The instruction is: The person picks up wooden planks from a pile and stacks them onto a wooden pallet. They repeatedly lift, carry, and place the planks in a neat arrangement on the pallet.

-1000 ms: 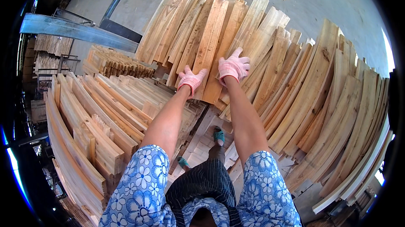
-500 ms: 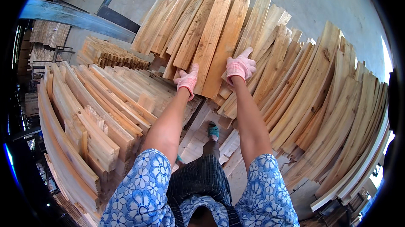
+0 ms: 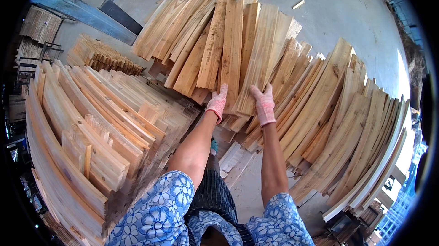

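Both my hands wear pink knitted gloves and are at the near ends of rough wooden boards lying on a stack. My left hand grips the lower left edge of a narrow board, thumb along its side and the other fingers mostly hidden. My right hand holds the lower right edge of a wide pale board, its thumb against the wood and its fingertips partly hidden. A board with a rough, dark-marked face slants beside the narrow one.
More boards lie side by side along the right. A tall stack of boards stands at my left, with a smaller wood pile behind it. A blue metal beam crosses the upper left. A wood scrap lies on the grey floor.
My hands have come nearer each other and lower in the view. The right hand has moved onto the wide pale board, which now lies further left against the narrow one. The view has shifted slightly.
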Demonstrator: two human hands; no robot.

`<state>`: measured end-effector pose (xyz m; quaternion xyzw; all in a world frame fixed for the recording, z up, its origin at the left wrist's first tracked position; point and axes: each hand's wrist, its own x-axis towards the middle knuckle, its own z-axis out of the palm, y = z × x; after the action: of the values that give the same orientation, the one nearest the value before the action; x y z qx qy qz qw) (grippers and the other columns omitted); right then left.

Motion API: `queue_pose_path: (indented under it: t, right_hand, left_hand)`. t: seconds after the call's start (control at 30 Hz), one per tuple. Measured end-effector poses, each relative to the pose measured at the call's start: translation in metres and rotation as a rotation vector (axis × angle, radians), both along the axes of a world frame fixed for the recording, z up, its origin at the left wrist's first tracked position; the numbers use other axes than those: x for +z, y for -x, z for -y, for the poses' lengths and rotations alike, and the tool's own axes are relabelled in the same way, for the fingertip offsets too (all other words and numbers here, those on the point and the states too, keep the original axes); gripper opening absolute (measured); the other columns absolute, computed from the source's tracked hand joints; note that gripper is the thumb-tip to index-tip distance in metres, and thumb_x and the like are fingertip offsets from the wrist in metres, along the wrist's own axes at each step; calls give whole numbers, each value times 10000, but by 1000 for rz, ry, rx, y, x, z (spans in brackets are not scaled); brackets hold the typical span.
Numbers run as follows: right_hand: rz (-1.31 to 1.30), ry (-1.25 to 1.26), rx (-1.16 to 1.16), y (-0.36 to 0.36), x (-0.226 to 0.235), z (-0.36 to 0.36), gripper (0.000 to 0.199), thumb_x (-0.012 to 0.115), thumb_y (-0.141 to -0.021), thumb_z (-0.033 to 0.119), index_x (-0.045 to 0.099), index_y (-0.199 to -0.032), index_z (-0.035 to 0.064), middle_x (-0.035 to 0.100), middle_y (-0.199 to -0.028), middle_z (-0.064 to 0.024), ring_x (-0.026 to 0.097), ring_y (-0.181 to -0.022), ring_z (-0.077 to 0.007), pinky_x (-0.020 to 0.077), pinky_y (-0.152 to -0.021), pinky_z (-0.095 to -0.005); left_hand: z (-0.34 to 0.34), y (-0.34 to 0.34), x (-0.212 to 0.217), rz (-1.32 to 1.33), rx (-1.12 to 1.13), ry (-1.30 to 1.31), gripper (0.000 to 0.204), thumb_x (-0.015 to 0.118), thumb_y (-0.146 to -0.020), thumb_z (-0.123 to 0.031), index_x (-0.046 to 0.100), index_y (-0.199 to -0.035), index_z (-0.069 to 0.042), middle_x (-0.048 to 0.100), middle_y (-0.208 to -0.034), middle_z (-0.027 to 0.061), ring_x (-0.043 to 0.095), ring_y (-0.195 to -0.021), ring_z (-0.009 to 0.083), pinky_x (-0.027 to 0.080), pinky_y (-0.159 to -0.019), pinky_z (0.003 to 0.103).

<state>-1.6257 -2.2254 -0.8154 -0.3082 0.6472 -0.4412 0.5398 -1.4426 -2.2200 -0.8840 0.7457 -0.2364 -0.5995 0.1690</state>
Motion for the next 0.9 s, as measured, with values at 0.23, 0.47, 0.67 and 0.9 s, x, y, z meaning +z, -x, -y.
queue_pose_path:
  t: [0.23, 0.47, 0.67, 0.9]
  right_hand:
    - [-438, -217, 178, -15, -22, -2, 851, 671, -913, 576, 418, -1508, 22, 555, -1393, -254, 581, -1256, -391, 460, -1051, -443]
    - [-56, -237, 90, -16, 4, -18, 846, 614, -932, 659, 489, -1503, 48, 554, -1426, -219, 558, -1303, -346, 449, -1082, -411]
    - [640, -304, -116, 8, 61, -50, 694, 662, -922, 648, 636, -1304, 69, 730, -1121, -123, 738, -895, -253, 641, -737, -420]
    - [819, -368, -84, -29, 28, -109, 725, 565, -924, 730, 631, -1309, 120, 709, -1221, -130, 711, -1050, -314, 609, -854, -506]
  left_hand:
    - [-9, -6, 3, -449, 152, -29, 967, 730, -873, -620, 321, -1595, -124, 494, -1534, 140, 494, -1386, 304, 419, -1114, 513]
    - [-28, 1, 40, -639, 186, 34, 859, 702, -898, -625, 390, -1522, -126, 587, -1403, 117, 620, -1219, 274, 530, -940, 550]
    - [-7, 23, 188, 87, -546, 110, 688, 604, -946, -483, 411, -1441, -46, 657, -1229, 228, 688, -1059, 347, 588, -820, 425]
    - [-57, -11, 158, 54, -273, 112, 907, 753, -835, -515, 390, -1508, -28, 583, -1408, 251, 580, -1293, 360, 476, -1047, 423]
